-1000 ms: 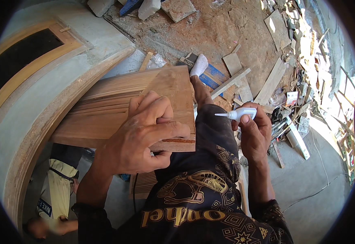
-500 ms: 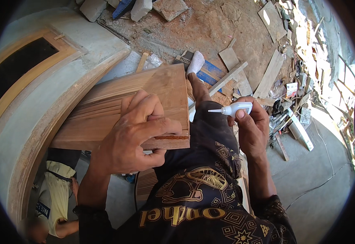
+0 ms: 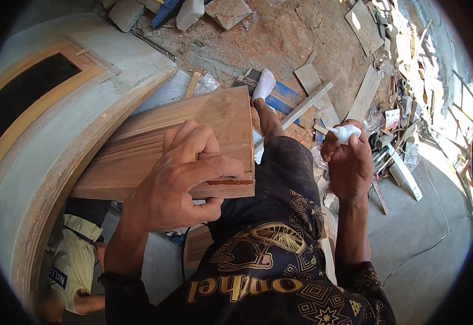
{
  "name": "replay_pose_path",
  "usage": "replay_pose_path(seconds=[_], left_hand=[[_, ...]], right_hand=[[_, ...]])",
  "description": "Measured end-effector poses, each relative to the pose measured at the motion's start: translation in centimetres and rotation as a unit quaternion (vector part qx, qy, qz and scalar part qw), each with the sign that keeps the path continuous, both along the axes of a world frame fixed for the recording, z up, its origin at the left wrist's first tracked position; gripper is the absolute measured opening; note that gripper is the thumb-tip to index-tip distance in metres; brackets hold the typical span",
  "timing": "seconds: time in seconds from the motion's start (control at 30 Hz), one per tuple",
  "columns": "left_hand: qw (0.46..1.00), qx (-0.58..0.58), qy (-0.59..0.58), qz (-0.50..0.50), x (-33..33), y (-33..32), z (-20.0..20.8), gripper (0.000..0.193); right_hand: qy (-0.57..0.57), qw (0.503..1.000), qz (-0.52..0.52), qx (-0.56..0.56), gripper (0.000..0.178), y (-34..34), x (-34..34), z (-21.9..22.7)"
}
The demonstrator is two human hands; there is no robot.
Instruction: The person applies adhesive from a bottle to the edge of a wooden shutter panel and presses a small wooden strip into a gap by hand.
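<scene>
A brown wooden door panel (image 3: pixel 214 116) with slatted grooves lies beside the wall, its near corner toward me. My left hand (image 3: pixel 177 176) grips that corner, fingers pressed on the top face and thumb beneath the edge. Along the end below the fingers runs a reddish-brown split or rough strip (image 3: pixel 229 182). Off to the right, apart from the wood, my right hand (image 3: pixel 350 162) holds a small white bottle (image 3: pixel 347 133) with a thin nozzle, which points left. The bottle looks like a glue bottle. Part of it is hidden by my fingers.
At the left, a curved plastered wall ledge (image 3: pixel 79 138) holds a wood-framed dark pane (image 3: pixel 27 86). A person in a yellow top (image 3: pixel 76 254) is at the lower left. Planks (image 3: pixel 364 92) and mixed scrap (image 3: pixel 404 135) litter the ground at right. A cable (image 3: pixel 442 233) crosses the floor.
My right hand has moved to the right and slightly up with the bottle, away from the wood. The bottle is tilted differently. My left hand keeps its grip on the corner.
</scene>
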State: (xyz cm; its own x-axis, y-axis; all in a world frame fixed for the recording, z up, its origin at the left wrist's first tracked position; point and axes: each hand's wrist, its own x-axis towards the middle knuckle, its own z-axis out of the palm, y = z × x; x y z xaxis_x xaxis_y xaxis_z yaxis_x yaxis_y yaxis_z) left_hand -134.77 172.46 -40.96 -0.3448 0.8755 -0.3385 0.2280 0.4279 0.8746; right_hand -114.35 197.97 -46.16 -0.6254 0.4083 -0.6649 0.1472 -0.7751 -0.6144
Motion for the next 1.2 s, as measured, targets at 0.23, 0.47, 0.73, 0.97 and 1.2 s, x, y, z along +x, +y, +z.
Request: replay_pose_path(seconds=[0.23, 0.47, 0.73, 0.97, 1.2], left_hand=[[0.999, -0.02, -0.035, -0.021, -0.2, -0.3, 0.3, 0.046], [0.999, -0.016, -0.042, -0.019, -0.2, -0.4, 0.0, 0.047], [0.999, -0.012, -0.036, -0.021, -0.2, -0.5, -0.1, 0.046], [0.999, -0.014, -0.044, -0.028, -0.5, -0.3, 0.1, 0.047], [0.999, -0.009, -0.042, -0.021, -0.4, -0.3, 0.2, 0.046]], right_hand=[[0.056, 0.992, -0.108, -0.025, 0.031, 5.4, 1.5, -1.1], [0.057, 0.988, -0.144, 0.002, 0.03, 9.3, 3.6, -0.9], [0.046, 0.99, -0.133, -0.006, 0.032, 8.4, 3.7, -1.4], [0.011, 0.99, -0.139, 0.023, 0.033, 7.4, 2.9, -1.2], [0.032, 0.992, -0.126, -0.006, 0.032, 7.4, 3.3, -1.6]])
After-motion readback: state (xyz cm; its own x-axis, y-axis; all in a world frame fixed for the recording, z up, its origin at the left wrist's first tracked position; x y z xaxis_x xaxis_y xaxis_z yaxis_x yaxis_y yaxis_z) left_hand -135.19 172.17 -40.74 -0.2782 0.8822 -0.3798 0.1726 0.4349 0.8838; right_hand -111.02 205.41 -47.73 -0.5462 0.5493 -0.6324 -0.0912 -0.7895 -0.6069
